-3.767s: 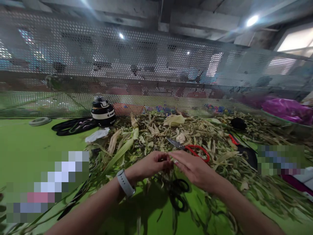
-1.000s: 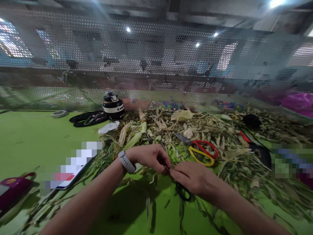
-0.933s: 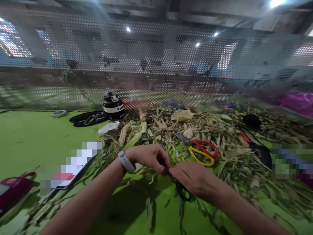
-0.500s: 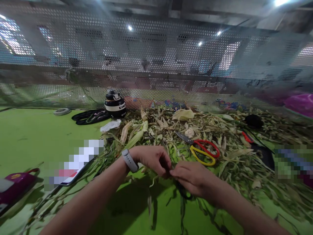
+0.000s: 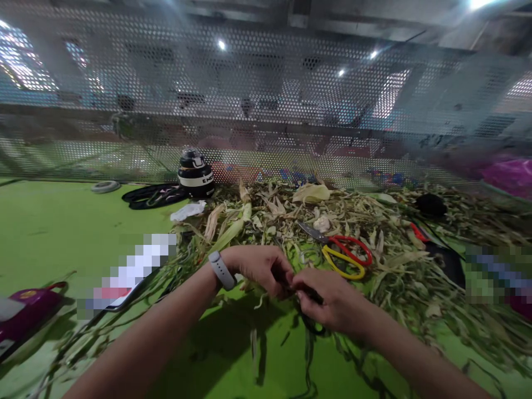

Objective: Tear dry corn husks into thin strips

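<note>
My left hand [image 5: 261,269], with a grey watch [image 5: 222,270] on its wrist, is closed in a pinch. Its fingertips meet those of my right hand [image 5: 328,296], also closed, with the index finger curled toward the thumb. What lies between the fingertips is too small and covered to make out. Below my left hand a thin dry strip [image 5: 254,341] lies over the green table [image 5: 216,363]. A dark curved piece [image 5: 313,326] shows partly from under my right hand. Scissors with one red and one yellow handle [image 5: 347,257] lie just beyond my right hand.
Dried corn husks [image 5: 278,208] and leafy strips spread across the back and right. A black bottle [image 5: 196,174] stands before a perforated metal screen [image 5: 257,100]. At left are a tape roll [image 5: 105,187], a white tissue [image 5: 188,211], a blurred-out phone [image 5: 131,277] and a purple object [image 5: 29,310].
My right hand's fingers have curled more, opening a gap between index finger and thumb. Both hands stay together in nearly the same place.
</note>
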`<state>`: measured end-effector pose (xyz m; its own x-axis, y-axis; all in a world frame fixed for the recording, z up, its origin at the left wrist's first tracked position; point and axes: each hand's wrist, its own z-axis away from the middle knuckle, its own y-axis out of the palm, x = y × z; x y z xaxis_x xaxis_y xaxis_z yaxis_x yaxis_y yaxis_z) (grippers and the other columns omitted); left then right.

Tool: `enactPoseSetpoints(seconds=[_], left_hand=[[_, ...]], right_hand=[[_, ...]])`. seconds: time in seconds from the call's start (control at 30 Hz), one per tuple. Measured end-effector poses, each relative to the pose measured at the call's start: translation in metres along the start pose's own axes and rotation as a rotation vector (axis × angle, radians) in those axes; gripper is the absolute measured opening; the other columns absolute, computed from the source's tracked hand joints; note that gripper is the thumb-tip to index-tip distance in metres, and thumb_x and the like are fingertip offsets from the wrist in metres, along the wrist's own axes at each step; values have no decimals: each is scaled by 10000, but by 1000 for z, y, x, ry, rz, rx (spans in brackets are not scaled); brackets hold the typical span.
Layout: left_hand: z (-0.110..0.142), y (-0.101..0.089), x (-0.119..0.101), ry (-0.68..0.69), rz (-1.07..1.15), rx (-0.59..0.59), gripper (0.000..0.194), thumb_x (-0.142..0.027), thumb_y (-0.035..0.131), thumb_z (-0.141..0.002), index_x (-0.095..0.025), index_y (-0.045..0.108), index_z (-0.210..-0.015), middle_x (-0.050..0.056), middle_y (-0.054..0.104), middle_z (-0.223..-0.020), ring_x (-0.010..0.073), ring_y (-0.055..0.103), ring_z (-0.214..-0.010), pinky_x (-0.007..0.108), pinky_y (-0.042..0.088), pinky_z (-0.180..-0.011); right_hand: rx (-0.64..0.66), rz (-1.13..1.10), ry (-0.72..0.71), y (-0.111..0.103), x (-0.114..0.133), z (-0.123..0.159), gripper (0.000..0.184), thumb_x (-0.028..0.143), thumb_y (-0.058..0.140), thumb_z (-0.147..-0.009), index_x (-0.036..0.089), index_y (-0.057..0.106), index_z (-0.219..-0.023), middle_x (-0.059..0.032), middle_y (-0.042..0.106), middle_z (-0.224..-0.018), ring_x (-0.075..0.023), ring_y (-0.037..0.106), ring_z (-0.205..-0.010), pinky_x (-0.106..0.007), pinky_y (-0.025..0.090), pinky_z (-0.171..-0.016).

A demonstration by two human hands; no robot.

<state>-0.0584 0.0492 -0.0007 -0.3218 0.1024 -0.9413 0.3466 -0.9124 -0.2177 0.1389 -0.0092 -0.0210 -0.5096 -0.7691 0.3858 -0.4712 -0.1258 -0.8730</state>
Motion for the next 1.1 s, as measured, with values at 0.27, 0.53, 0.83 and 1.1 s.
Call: enactPoseSetpoints(seconds=[0.27, 0.53, 0.83, 1.1], left_hand=[[1, 0, 1, -25, 16, -31, 182, -107, 639, -570, -182, 713, -719, -49, 655, -601, 94, 549, -569, 178, 428, -564], [1, 1, 0, -47, 27, -54, 192, -87, 637, -546, -196, 720, -679, -49, 651, -559, 92, 538, -522, 183, 416, -523], [0, 2, -2, -57, -34, 11, 185, -96, 657, -538, -177, 719, -692, -59, 631, -545, 85, 509, -516, 166, 400, -504], [-1, 2, 0, -72, -67, 3, 192, -63, 600, -544, -152, 688, -690, -67, 595, -543, 67, 487, -516, 156, 389, -517]], right_hand=[[43, -24, -99, -7, 1, 1, 173, 96, 465, -719, 176, 530, -858, -14, 568, -767, -119, 495, -673, -221, 368, -618], [98, 173, -31, -4, 1, 1, 86, 200, 465, -823, 187, 522, -886, -17, 606, -792, -140, 541, -679, -239, 350, -602], [135, 83, -84, -2, -7, 2, 190, 202, 438, -879, 218, 531, -1044, -14, 634, -869, -127, 562, -768, -215, 377, -667], [114, 332, -207, -7, -1, 2, 169, 131, 433, -862, 200, 570, -933, -13, 581, -789, -121, 497, -689, -224, 317, -572]])
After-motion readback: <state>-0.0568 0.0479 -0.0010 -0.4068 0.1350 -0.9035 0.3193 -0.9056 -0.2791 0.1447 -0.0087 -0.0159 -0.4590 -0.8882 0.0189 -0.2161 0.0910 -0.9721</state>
